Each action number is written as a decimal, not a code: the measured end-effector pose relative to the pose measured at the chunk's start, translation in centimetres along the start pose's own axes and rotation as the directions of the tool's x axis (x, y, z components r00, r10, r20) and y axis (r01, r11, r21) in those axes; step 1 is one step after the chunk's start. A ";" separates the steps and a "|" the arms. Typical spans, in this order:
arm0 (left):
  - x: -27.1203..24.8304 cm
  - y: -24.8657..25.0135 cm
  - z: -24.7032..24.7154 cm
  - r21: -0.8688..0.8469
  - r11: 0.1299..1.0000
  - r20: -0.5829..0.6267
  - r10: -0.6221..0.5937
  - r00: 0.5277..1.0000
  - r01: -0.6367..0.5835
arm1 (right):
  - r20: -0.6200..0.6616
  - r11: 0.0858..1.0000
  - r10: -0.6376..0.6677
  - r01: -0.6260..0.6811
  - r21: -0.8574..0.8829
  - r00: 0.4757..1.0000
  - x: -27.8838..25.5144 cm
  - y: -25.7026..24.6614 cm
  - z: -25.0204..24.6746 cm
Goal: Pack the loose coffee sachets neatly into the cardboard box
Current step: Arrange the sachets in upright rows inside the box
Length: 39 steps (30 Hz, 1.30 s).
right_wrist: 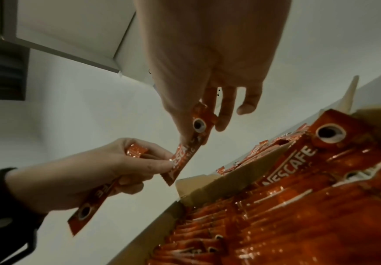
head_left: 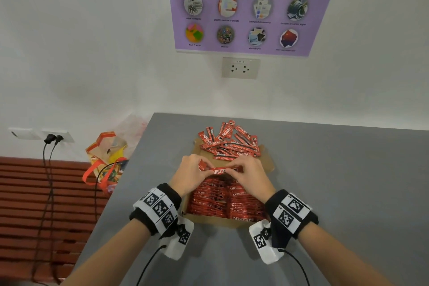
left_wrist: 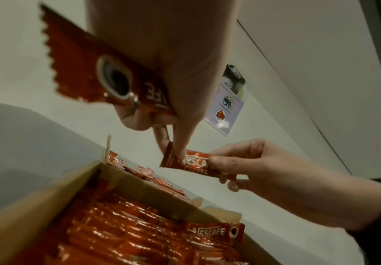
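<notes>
Both hands meet above the far half of the cardboard box (head_left: 210, 220), which sits open on the grey table (head_left: 336, 181). Between them they share one red sachet (head_left: 218, 171), held level over the box: the left hand (head_left: 189, 175) pinches its left end with thumb and forefinger, and the right hand (head_left: 251, 175) pinches the other end the same way, its remaining fingers loosely spread below. From the left wrist view that shared sachet (left_wrist: 196, 164) hangs clear of the box, touching nothing but fingertips. The left hand also has a second sachet (left_wrist: 98, 71) tucked in its curled fingers, running back along the palm toward the wrist; in the right wrist view the same one (right_wrist: 89, 206) sticks out below the hand. Inside the box, packed sachets (head_left: 222, 202) stand in tight rows on edge, filling the near part. Beyond the box's far wall, just past the hands, a pile of loose sachets (head_left: 228, 141) lies jumbled on a spread flap of cardboard. On the floor to the left of the table stands a colourful bag (head_left: 105, 160).
</notes>
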<state>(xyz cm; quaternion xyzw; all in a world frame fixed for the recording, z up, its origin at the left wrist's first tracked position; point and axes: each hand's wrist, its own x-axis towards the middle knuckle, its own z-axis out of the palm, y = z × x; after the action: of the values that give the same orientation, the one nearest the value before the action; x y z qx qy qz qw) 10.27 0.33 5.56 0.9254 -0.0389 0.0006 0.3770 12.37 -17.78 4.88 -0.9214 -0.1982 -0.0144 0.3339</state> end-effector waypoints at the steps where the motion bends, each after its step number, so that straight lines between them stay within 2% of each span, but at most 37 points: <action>1: 0.1 -0.1 0.2 0.009 1.000 -0.007 -0.002 1.000 0.002 | 0.028 0.999 -0.008 0.009 -0.034 1.000 0.1 -0.1 0.0; 4: 0.4 -0.3 0.8 0.054 0.998 -0.061 -0.011 0.998 0.014 | 0.078 0.985 -0.004 0.018 -0.171 0.997 0.5 -0.3 -0.1; 6: 0.3 -0.4 0.8 0.083 0.996 -0.106 -0.024 0.994 0.033 | 0.005 0.981 0.028 -0.026 -0.193 1.000 0.9 -0.2 -0.5; 8: 0.1 -0.6 1.0 0.090 0.994 -0.078 -0.051 0.996 0.058 | -0.070 0.985 0.088 -0.098 -0.141 0.994 1.2 0.2 -1.1; 10: -0.2 -0.8 1.4 0.113 0.991 0.026 -0.071 0.997 0.067 | -0.056 0.986 0.114 -0.120 -0.113 0.992 1.5 0.2 -1.1; 14: -0.2 -2.2 3.3 0.162 0.985 0.194 0.026 0.981 -0.058 | 0.062 0.986 0.110 -0.101 -0.133 0.992 1.7 -0.3 0.2; 17: 0.3 -3.7 4.4 0.218 0.968 0.214 0.077 0.974 -0.124 | 0.097 0.984 0.128 -0.114 -0.139 0.987 2.1 -0.8 0.6; 23: 0.9 -6.9 6.0 0.313 0.934 0.238 0.099 0.966 -0.173 | 0.151 0.969 0.122 -0.085 -0.230 0.981 3.2 -1.8 1.4; 29: -0.6 -4.2 4.4 0.297 0.914 0.212 0.217 0.953 -0.275 | 0.205 0.952 0.111 -0.045 -0.304 0.972 4.0 -2.0 2.3; 35: -1.3 -2.7 3.7 0.474 0.850 0.224 0.133 0.965 -0.227 | 0.211 0.946 0.064 0.007 -0.324 0.975 4.3 -1.8 2.7; 39: -1.3 -2.8 4.0 0.526 0.823 0.254 0.089 0.963 -0.215 | 0.230 0.943 0.055 0.026 -0.333 0.972 4.4 -2.0 2.8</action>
<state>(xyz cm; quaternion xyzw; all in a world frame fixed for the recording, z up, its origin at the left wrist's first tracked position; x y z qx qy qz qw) 9.11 -0.34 0.71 0.9826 -0.1522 -0.0596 0.0884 15.41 -13.06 4.67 -0.9612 -0.2242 0.0642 0.1475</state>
